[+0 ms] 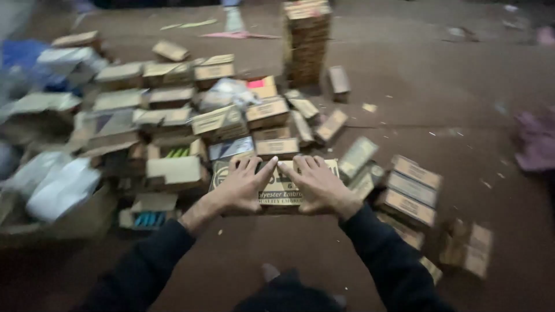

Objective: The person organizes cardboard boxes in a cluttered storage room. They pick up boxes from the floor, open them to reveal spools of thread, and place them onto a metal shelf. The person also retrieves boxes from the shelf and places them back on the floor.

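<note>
Cardboard box (277, 190) lies flat under both hands (283, 185); palms down.

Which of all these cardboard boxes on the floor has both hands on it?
The flat printed cardboard box nearest the person: left hand and right hand lie palm-down on its top. The other boxes lie untouched.

— What can't you make out?

— My left grip (243, 185) and right grip (321, 185) lie flat over the printed carton (277, 193), hiding most of its top. Left of my grips, the white bags (55, 185) blur together.

— And further off?

— Beyond my grips, the tall stack of boxes (306, 40) is cut off by the top edge. Right of them, a purple shape (535, 141) is too blurred to tell.
</note>
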